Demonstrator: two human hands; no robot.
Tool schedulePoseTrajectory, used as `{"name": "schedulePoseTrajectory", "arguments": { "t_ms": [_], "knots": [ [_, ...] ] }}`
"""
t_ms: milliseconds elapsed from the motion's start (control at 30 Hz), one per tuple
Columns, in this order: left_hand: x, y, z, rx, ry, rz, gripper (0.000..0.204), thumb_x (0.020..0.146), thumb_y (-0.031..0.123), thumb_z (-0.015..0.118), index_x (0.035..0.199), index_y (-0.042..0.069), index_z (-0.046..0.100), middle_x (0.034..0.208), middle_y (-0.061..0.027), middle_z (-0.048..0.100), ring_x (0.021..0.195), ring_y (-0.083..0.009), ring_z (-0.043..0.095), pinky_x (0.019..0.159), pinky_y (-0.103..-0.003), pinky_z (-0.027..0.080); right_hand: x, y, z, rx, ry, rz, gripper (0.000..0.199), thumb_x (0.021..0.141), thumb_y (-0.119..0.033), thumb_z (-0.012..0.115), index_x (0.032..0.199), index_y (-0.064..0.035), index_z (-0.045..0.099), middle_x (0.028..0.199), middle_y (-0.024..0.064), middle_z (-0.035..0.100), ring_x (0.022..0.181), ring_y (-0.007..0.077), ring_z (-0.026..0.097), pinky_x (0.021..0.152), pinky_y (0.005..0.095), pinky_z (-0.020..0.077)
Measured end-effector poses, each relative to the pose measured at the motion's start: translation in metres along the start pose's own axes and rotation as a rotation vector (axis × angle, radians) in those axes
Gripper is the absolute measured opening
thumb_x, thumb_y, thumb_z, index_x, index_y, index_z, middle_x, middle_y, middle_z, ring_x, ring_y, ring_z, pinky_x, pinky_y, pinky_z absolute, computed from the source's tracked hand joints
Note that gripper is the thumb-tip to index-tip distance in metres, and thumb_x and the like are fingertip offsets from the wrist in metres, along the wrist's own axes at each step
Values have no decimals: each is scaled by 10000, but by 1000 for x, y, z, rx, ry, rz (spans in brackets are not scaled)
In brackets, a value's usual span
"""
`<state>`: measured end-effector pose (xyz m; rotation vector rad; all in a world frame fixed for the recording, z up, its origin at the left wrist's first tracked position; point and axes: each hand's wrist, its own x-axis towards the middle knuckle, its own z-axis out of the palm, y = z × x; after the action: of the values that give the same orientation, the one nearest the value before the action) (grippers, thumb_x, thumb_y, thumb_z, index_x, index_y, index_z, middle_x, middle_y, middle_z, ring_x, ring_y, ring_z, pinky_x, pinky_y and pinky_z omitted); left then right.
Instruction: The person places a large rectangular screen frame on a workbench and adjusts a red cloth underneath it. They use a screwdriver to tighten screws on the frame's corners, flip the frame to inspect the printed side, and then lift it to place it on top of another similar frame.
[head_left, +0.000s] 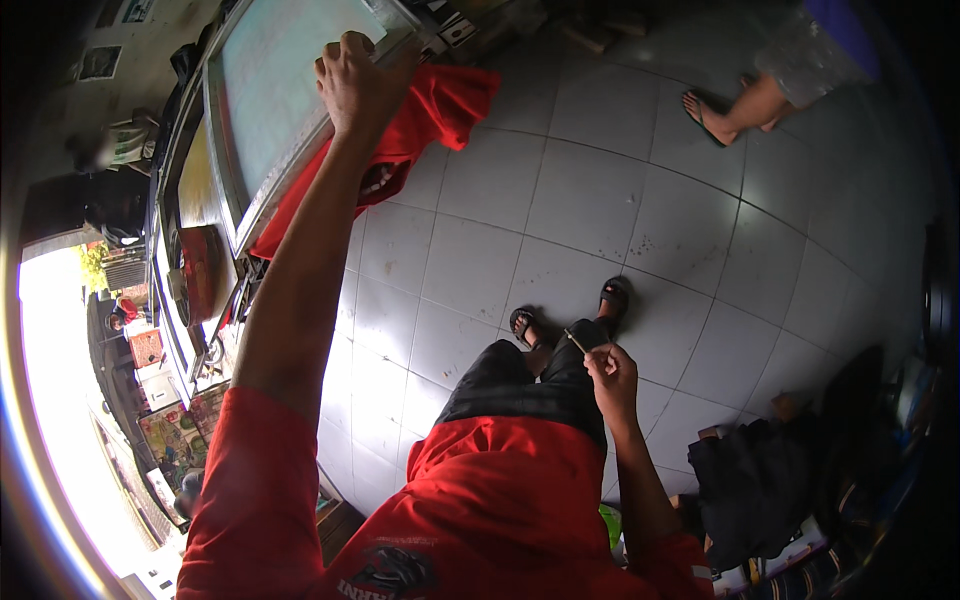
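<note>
At the upper left, my left hand [358,85] is at the right edge of a pale, framed screen-printing screen [268,95], its fingers curled over the frame. The screen sits tilted above a work stand. From beneath it, a red shirt-like cloth [432,112] with a white and dark print hangs over the side. Low in front of my legs, my right hand [613,378] pinches a short thin stick [576,341] with a light tip. What kind of stick it is, I cannot make out.
Grey tiles [580,190] cover the floor around my sandalled feet. Another person's leg and flip-flop [708,120] are at the upper right. A heap of dark cloth [755,480] lies at the lower right. Bright light enters through an opening [60,400] at the left.
</note>
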<state>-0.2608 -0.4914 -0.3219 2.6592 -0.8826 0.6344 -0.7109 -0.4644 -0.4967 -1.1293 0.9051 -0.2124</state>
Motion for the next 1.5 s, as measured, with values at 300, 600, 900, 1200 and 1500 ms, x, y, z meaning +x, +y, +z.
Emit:
{"name": "schedulePoseTrajectory", "arguments": {
  "t_ms": [300, 600, 900, 1200, 1500],
  "knots": [
    [-6, -9, 8, -30, 99, 169, 489, 695, 353, 722, 1001, 29, 520, 1019, -168, 518, 1020, -349, 466, 904, -463, 381, 20, -6, -4, -61, -7, -61, 97, 858, -106, 627, 824, -37, 569, 670, -27, 508, 619, 49, 422, 575, 218, 367],
    [-85, -9, -26, -173, 123, 258, 392, 736, 179, 698, 996, -4, 470, 977, -158, 488, 965, -370, 448, 884, -471, 356, 38, -44, 17, 90, -29, -103, 83, 866, -77, 600, 832, -18, 553, 722, 14, 537, 671, 76, 503, 630, 215, 420],
    [-260, 20, -57, -1488, -958, -721, 637, 906, 447, 515, 1307, -30, 382, 1181, -125, 525, 1125, -213, 508, 957, -362, 390, 57, -108, 106, 86, -236, -203, 27, 853, -24, 573, 857, 2, 575, 703, 4, 557, 639, 38, 507, 561, 195, 409],
    [-273, -2, -76, -1749, -730, -1063, 390, 969, 250, 435, 1266, -3, 442, 1147, -112, 556, 1075, -205, 536, 938, -352, 412, 42, -106, 166, 247, -244, -78, 85, 851, -68, 602, 895, 5, 609, 781, 36, 633, 701, 71, 574, 624, 212, 452],
    [-274, -31, -97, -1821, -636, -1390, 262, 949, 238, 454, 1106, 44, 532, 1124, -77, 568, 1009, -185, 546, 899, -346, 417, 33, -106, 192, -86, -292, -123, 129, 856, 19, 567, 956, 0, 489, 766, 62, 612, 694, 76, 586, 649, 208, 469]
  ]
}}
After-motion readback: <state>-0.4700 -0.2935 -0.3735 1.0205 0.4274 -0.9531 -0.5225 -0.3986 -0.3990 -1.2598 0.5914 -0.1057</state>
